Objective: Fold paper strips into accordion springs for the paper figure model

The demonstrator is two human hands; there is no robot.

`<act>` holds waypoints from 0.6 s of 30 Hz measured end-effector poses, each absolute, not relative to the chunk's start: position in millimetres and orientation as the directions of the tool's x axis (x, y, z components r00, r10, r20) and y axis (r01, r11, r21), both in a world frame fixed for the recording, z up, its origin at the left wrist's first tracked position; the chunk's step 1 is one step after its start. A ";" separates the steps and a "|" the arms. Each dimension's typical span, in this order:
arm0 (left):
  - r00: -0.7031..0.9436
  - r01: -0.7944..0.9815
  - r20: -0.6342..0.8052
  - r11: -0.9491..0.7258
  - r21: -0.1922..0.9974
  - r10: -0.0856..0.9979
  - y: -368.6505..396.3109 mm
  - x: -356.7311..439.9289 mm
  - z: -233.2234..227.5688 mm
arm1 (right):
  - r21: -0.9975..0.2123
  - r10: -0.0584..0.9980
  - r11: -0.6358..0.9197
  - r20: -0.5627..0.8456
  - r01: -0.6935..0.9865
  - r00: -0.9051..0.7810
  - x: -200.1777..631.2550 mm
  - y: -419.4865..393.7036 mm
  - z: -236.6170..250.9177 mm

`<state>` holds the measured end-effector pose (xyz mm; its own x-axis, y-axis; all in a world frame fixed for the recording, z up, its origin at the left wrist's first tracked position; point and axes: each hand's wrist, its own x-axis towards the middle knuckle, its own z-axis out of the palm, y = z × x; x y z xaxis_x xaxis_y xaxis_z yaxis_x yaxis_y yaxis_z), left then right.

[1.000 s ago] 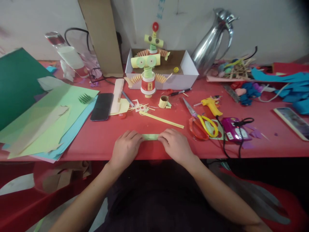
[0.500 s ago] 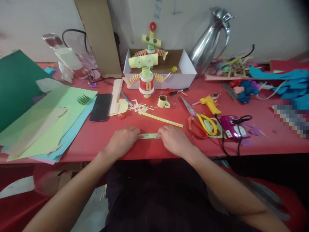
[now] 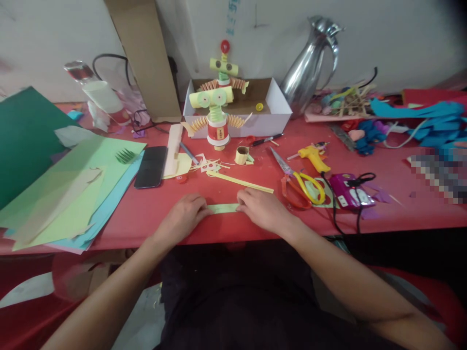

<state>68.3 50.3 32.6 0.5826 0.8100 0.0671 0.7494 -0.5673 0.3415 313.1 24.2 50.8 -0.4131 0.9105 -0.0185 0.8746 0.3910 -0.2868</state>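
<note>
A short light-green paper strip [image 3: 223, 208] stretches level between my two hands, just above or on the red table. My left hand [image 3: 188, 213] pinches its left end between thumb and fingers. The right end is pinched by my right hand [image 3: 260, 206], whose curled fingers partly hide it. Just beyond them lies a long, thin yellow paper strip [image 3: 242, 182]. A small rolled yellow paper ring [image 3: 241, 155] stands farther back. Behind it is a paper robot figure [image 3: 218, 129] with a red-and-white cup body and folded accordion arms.
Scissors [image 3: 297, 182], a yellow glue gun [image 3: 314, 158] and a purple box with a black cord [image 3: 350, 191] lie to the right. At left are a phone [image 3: 151, 166] and stacked coloured paper [image 3: 91, 204]. A white box [image 3: 255, 124] and a metal jug [image 3: 310, 68] stand behind.
My left hand has shifted slightly left along the strip, so a little more of it shows. The right hand keeps its grip. The whole view has tilted slightly.
</note>
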 end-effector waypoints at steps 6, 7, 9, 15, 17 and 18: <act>0.495 0.777 0.065 -0.476 0.412 0.866 45.7 62.0 30.5 | -0.388 0.907 0.398 0.033 0.831 -0.419 318.1 20.9 41.9; 0.486 0.799 0.036 -0.461 0.386 0.873 46.4 62.1 33.0 | -0.410 0.907 0.397 0.043 0.821 -0.418 318.3 20.3 39.9; 0.474 0.839 -0.017 -0.446 0.311 0.880 48.2 62.8 38.9 | -0.458 0.909 0.394 0.062 0.797 -0.413 318.6 19.4 35.6; 0.485 0.852 -0.059 -0.457 0.254 0.872 50.9 65.7 44.4 | -0.511 0.921 0.366 0.077 0.778 -0.382 318.9 18.1 31.3; 0.474 0.837 -0.035 -0.438 0.327 0.880 49.9 63.1 38.9 | -0.498 0.920 0.367 0.072 0.785 -0.384 318.6 17.4 32.0; 0.468 0.823 -0.015 -0.430 0.371 0.883 49.2 60.8 35.2 | -0.494 0.920 0.370 0.075 0.787 -0.385 318.6 16.8 31.9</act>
<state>60.8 49.2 35.2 0.4684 0.8834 -0.0155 0.8229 -0.4299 0.3714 318.6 16.8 31.9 -0.3851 0.9198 0.0748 0.7872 0.3697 -0.4935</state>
